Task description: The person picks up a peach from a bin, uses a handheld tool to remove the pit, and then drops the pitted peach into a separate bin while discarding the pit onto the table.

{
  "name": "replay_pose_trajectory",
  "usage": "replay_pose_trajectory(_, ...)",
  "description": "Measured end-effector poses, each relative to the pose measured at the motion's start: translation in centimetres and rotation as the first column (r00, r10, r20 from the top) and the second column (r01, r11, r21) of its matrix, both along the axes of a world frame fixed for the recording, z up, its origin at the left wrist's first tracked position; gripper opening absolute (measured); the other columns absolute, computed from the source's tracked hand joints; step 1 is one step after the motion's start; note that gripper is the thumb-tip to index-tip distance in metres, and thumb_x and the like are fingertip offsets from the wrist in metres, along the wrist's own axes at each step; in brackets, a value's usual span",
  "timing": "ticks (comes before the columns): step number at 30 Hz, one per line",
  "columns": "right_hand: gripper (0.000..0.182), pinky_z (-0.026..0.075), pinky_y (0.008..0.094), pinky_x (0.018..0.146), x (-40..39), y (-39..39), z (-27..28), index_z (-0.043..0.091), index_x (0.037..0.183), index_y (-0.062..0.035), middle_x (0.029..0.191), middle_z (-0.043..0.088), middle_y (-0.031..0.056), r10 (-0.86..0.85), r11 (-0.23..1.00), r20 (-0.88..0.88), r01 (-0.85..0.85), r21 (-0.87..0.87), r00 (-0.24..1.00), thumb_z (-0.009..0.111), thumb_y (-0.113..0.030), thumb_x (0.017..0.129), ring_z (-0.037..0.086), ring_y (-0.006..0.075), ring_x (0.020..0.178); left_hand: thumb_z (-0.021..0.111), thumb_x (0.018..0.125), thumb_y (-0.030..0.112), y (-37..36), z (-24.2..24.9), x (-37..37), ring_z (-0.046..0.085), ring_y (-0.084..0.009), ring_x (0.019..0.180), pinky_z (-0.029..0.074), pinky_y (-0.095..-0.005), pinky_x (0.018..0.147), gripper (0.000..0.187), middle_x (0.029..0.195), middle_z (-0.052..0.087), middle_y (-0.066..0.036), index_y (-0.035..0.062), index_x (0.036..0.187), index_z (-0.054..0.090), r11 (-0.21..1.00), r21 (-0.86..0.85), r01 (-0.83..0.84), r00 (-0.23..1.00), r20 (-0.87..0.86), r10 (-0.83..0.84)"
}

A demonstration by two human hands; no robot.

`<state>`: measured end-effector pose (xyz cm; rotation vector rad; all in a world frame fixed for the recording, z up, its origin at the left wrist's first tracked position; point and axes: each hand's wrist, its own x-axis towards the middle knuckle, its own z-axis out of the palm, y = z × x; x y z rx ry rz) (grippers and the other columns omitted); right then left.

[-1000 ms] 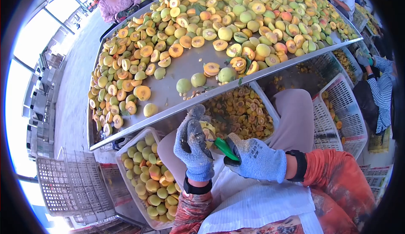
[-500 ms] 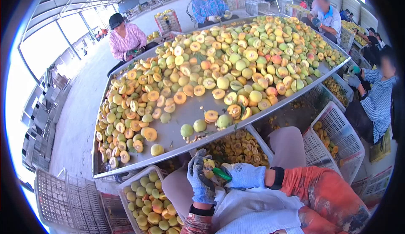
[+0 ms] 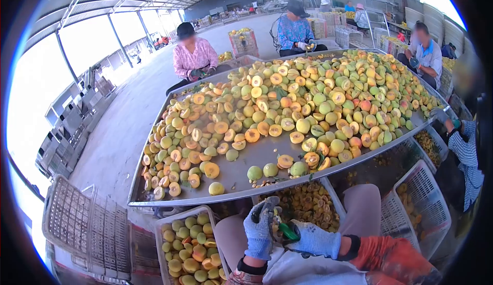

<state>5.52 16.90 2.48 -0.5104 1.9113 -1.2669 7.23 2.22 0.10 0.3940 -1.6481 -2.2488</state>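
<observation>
My left hand [image 3: 261, 228], in a pale blue and grey work glove, is closed around a piece of peach [image 3: 278, 212] that is mostly hidden by the fingers. My right hand [image 3: 314, 239], gloved alike, grips a tool with a green handle [image 3: 289, 231]; its working end points at the left hand and cannot be made out. Both hands are close together above my lap. Beyond them, a crate [image 3: 336, 203] with cut yellow peach pieces stands under the table edge. Halved and whole peaches [image 3: 303, 126] are heaped on the metal table [image 3: 246, 159].
A crate of peaches [image 3: 160, 228] stands left of my knees, beside stacked plastic crates [image 3: 84, 223]. Another white crate [image 3: 431, 208] is at the right. Several people sit around the table, including one in a pink shirt [image 3: 195, 56] and one in a blue shirt [image 3: 295, 31].
The view has tilted up and turned left, so the table sits lower and further right. The left hand's fingers now cover more of the peach. The right hand still grips the green-handled tool.
</observation>
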Motion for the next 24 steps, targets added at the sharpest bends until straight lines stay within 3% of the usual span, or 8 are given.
replay_pose_trajectory(4,0.027,0.036,0.0251,0.037,0.0,-1.0,-0.9,0.048,0.103,-0.0063,0.059,0.050,0.0020,0.119,0.993,-0.275,-0.111,0.045,0.954,0.058,-0.016,0.080,0.046,0.0100,0.042,0.052,0.088,0.010,-0.6,0.2,1.6,0.061,-0.0169,0.083,0.048,-0.0264,0.072,0.024,0.100,0.063,-0.011,-0.0041,0.107,0.057,0.986,-0.137,-0.095,0.995,-0.003,0.095)
replay_pose_trajectory(6,0.033,0.041,0.0248,0.038,0.5,-1.7,0.4,0.047,0.094,-0.0040,0.061,0.052,0.0034,0.115,0.993,0.136,-0.112,-0.036,0.984,0.066,-0.026,0.078,0.052,0.0100,0.044,0.052,0.088,0.009,-0.7,-0.5,1.9,0.060,-0.0188,0.086,0.048,-0.0296,0.077,0.023,0.101,0.063,-0.013,-0.0035,0.106,0.058,0.921,-0.272,-0.278,0.957,-0.164,0.240)
replay_pose_trajectory(8,0.035,0.040,0.0240,0.037,1.0,-2.0,0.5,0.047,0.095,-0.0044,0.061,0.052,0.0026,0.129,0.989,0.176,-0.115,-0.088,0.976,0.067,-0.026,0.078,0.051,0.0088,0.044,0.050,0.088,0.009,-1.4,-0.8,2.3,0.059,-0.0196,0.089,0.047,-0.0326,0.081,0.023,0.102,0.062,-0.014,-0.0038,0.105,0.057,0.607,-0.651,-0.456,0.879,-0.436,0.192)
replay_pose_trajectory(11,0.032,0.039,0.0244,0.038,1.3,-1.9,1.0,0.047,0.098,-0.0050,0.060,0.052,0.0028,0.113,0.990,0.154,-0.099,-0.101,0.982,0.063,-0.025,0.079,0.049,0.0094,0.042,0.050,0.089,0.010,-0.5,-0.5,2.5,0.059,-0.0211,0.090,0.047,-0.0321,0.081,0.024,0.102,0.062,-0.014,-0.0050,0.106,0.056,0.744,-0.514,-0.427,0.883,-0.415,0.220)
replay_pose_trajectory(13,0.028,0.039,0.0257,0.038,0.9,-1.7,0.4,0.048,0.099,-0.0053,0.059,0.052,0.0038,0.083,0.994,0.082,-0.078,-0.070,0.993,0.060,-0.022,0.080,0.048,0.0110,0.041,0.051,0.090,0.014,-0.3,-0.3,2.0,0.061,-0.0207,0.084,0.049,-0.0285,0.073,0.026,0.101,0.062,-0.014,-0.0052,0.107,0.055,0.985,0.023,-0.173,0.982,-0.068,0.174)
replay_pose_trajectory(15,0.042,0.048,0.0389,0.054,0.7,-1.2,-2.9,0.047,0.100,-0.0030,0.073,0.058,0.0151,0.147,0.989,-0.527,-0.128,0.072,0.837,0.067,-0.031,0.075,0.060,0.0308,0.060,0.051,0.090,0.015,-0.6,-0.6,2.1,0.062,-0.0198,0.082,0.049,-0.0277,0.071,0.027,0.100,0.062,-0.014,-0.0052,0.107,0.055,0.996,0.018,-0.082,0.996,-0.041,0.083)
replay_pose_trajectory(22,0.043,0.048,0.0417,0.059,-0.3,-1.0,-4.0,0.047,0.101,-0.0027,0.078,0.059,0.0186,0.156,0.987,-0.318,-0.160,0.012,0.935,0.066,-0.031,0.075,0.060,0.0359,0.067,0.049,0.091,0.012,0.3,-3.7,1.2,0.061,-0.0191,0.088,0.049,-0.0267,0.073,0.026,0.105,0.061,-0.014,-0.0040,0.111,0.053,0.951,-0.181,-0.249,0.935,-0.300,0.188)
replay_pose_trajectory(24,0.040,0.048,0.0392,0.056,-1.9,-0.8,-2.8,0.047,0.101,-0.0029,0.077,0.059,0.0176,0.226,0.971,0.058,-0.230,0.069,0.972,0.066,-0.028,0.075,0.060,0.0333,0.064,0.046,0.091,0.010,0.2,-3.7,0.8,0.059,-0.0193,0.096,0.048,-0.0272,0.078,0.027,0.112,0.058,-0.014,-0.0030,0.115,0.050,0.964,-0.193,-0.185,0.964,-0.229,0.139)
